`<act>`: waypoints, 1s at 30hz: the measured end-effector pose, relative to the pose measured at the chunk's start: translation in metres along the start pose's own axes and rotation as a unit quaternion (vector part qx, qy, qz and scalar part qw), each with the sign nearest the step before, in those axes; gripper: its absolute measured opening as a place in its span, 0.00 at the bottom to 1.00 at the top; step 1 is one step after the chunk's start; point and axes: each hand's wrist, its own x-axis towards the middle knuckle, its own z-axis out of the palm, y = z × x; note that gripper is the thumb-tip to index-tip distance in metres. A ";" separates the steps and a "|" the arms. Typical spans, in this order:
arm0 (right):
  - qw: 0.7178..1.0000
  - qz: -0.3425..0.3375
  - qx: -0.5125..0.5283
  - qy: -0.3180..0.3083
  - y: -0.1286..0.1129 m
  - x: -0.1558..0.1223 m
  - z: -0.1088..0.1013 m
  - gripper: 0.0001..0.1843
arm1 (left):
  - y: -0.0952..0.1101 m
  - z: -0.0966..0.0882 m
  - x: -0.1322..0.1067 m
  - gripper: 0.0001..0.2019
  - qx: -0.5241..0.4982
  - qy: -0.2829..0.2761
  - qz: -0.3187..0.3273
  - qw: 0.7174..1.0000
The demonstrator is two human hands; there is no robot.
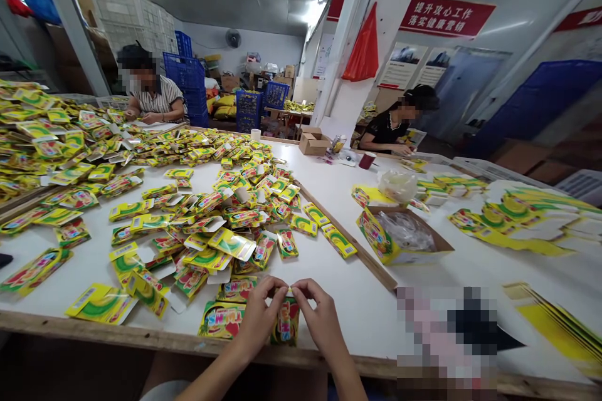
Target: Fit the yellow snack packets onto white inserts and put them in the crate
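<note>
Between my hands a small yellow-and-green printed carton (285, 324) stands near the table's front edge. The fingertips of my left hand (264, 312) pinch its top end from the left. My right hand (318, 313) pinches the same end from the right, thumb against forefinger. The fingers hide most of that end, so I cannot tell how its flaps lie. Just left of my left hand, a flat-lying carton (221, 319) shows its colourful lettering. Behind my hands a heap of similar cartons (197, 244) spreads over the white table, several with white end flaps sticking out.
A wooden strip (371, 266) runs across the table right of the heap. Beyond it stands an open display box (404, 238) with clear plastic inside. Flat printed sheets (522, 213) lie at right. Two people sit across the table, near a small brown cardboard box (314, 141).
</note>
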 end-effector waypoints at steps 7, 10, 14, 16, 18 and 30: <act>0.998 0.021 0.061 -0.015 0.007 -0.020 0.002 0.13 | -0.009 -0.003 -0.010 0.07 -0.067 -0.010 0.012 0.998; 0.998 0.016 0.061 -0.008 0.008 -0.022 0.008 0.12 | -0.007 -0.004 -0.010 0.06 -0.065 -0.011 0.027 0.997; 0.999 -0.005 0.028 0.019 0.003 -0.025 -0.004 0.12 | -0.007 -0.005 -0.015 0.07 -0.032 -0.017 0.035 0.999; 0.999 0.004 -0.028 0.045 -0.003 -0.034 -0.032 0.12 | -0.008 -0.006 -0.019 0.09 -0.025 -0.011 0.014 1.000; 0.991 0.054 -0.109 0.055 -0.008 -0.045 -0.072 0.12 | -0.010 -0.007 -0.021 0.11 -0.025 -0.001 -0.022 0.999; 0.918 0.241 -0.308 -0.066 0.047 -0.069 -0.173 0.07 | -0.013 -0.004 -0.020 0.12 -0.016 -0.033 -0.075 0.996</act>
